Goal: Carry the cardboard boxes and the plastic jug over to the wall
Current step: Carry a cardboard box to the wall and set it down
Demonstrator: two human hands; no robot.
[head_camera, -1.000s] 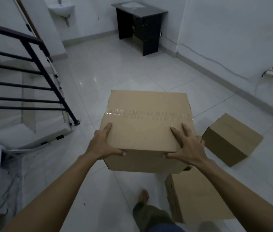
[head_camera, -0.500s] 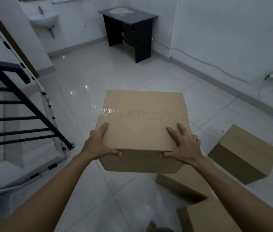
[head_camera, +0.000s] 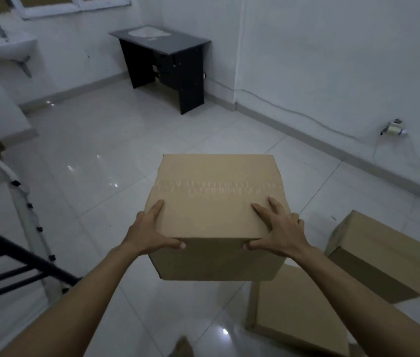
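I carry a taped cardboard box (head_camera: 216,202) off the floor in front of me. My left hand (head_camera: 149,233) grips its near left corner, fingers on top and thumb on the front face. My right hand (head_camera: 278,233) grips the near right corner the same way. Two more cardboard boxes lie on the white tiles: one at the right (head_camera: 379,256), one below the carried box (head_camera: 296,310), partly hidden by my right arm. The white wall (head_camera: 332,60) runs along the right. No plastic jug is in view.
A black desk (head_camera: 167,63) stands in the far corner and a wall sink (head_camera: 7,47) hangs at the far left. A black stair railing (head_camera: 10,256) borders the left side. A socket with a cable (head_camera: 393,130) sits low on the right wall.
I have walked forward with the box held the same way. The railing has slid off to the left, and the floor boxes have shifted down and right in view.
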